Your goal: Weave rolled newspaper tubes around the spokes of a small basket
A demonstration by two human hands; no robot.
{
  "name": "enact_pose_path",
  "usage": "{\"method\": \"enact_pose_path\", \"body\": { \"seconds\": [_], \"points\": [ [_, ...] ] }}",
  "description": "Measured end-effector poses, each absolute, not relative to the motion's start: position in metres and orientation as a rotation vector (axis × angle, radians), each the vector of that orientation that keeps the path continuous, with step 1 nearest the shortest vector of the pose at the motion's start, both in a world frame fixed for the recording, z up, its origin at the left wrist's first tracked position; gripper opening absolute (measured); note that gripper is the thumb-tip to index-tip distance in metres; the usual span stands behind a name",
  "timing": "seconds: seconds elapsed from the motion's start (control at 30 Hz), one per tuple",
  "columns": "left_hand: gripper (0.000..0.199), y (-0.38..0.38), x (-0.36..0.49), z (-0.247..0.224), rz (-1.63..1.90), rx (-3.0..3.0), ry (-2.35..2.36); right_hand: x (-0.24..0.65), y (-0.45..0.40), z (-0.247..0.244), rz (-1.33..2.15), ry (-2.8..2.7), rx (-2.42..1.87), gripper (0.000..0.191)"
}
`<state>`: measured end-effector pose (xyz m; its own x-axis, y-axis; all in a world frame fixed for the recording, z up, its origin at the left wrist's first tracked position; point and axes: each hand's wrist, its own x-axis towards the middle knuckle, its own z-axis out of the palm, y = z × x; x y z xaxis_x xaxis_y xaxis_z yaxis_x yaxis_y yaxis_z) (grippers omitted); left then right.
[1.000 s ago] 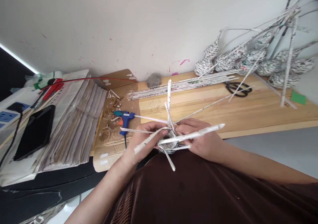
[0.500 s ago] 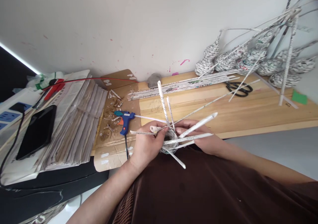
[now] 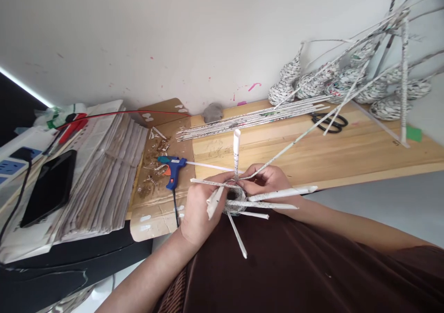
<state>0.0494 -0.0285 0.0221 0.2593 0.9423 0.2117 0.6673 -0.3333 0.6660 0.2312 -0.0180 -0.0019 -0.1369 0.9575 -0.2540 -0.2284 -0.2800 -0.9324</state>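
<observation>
A small round woven paper piece (image 3: 236,207) is held above my lap, with several rolled paper spokes sticking out around its rim. My left hand (image 3: 203,206) is closed on its left side. On the far right of the rim, my right hand (image 3: 268,181) pinches a long thin paper strip (image 3: 294,141), which runs up to the right across the table. One spoke (image 3: 236,153) stands nearly upright at the far side. Some fingertips are hidden behind the weave and spokes.
A blue glue gun (image 3: 176,167) lies on cardboard (image 3: 152,225) at left, beside stacked paper (image 3: 104,178) and a phone (image 3: 52,185). Paper rods (image 3: 249,120), black scissors (image 3: 329,122) and woven gourd shapes (image 3: 284,88) occupy the wooden table's (image 3: 374,151) back and right.
The woven piece has turned, so its spokes point in different directions. My right hand has moved slightly left and now pinches the long strip near the rim. The view has shifted a little.
</observation>
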Motion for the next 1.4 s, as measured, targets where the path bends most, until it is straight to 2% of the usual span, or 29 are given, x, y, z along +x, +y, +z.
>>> {"method": "enact_pose_path", "body": {
  "seconds": [0.43,0.67,0.8,0.97,1.13,1.27,1.33,1.4],
  "points": [
    [0.024,-0.034,0.044,0.023,0.776,2.044,1.475,0.223,-0.005,-0.014,1.728,-0.999,-1.019,0.032],
    [0.015,-0.029,0.030,0.030,0.977,2.015,1.553,0.210,0.006,-0.004,1.721,-1.255,-0.923,0.032],
    [0.011,-0.029,0.022,0.026,1.022,2.077,1.611,0.205,0.015,0.002,1.476,-1.534,-0.950,0.035],
    [0.003,-0.029,0.015,0.013,1.071,2.073,1.592,0.199,0.023,0.005,0.869,-1.887,-0.897,0.027],
    [0.010,-0.029,0.013,0.013,1.050,2.005,1.592,0.194,0.019,0.005,0.666,-1.935,-0.896,0.006],
    [0.007,-0.031,0.012,0.012,1.104,1.849,1.586,0.193,0.017,0.006,0.460,-2.048,-0.900,0.013],
    [0.008,-0.032,0.011,0.011,1.099,1.799,1.571,0.192,0.018,0.006,0.588,-2.011,-0.964,0.012],
    [0.009,-0.032,0.011,0.010,1.084,1.798,1.599,0.190,0.020,0.004,0.945,-1.831,-1.038,0.009]
  ]
}}
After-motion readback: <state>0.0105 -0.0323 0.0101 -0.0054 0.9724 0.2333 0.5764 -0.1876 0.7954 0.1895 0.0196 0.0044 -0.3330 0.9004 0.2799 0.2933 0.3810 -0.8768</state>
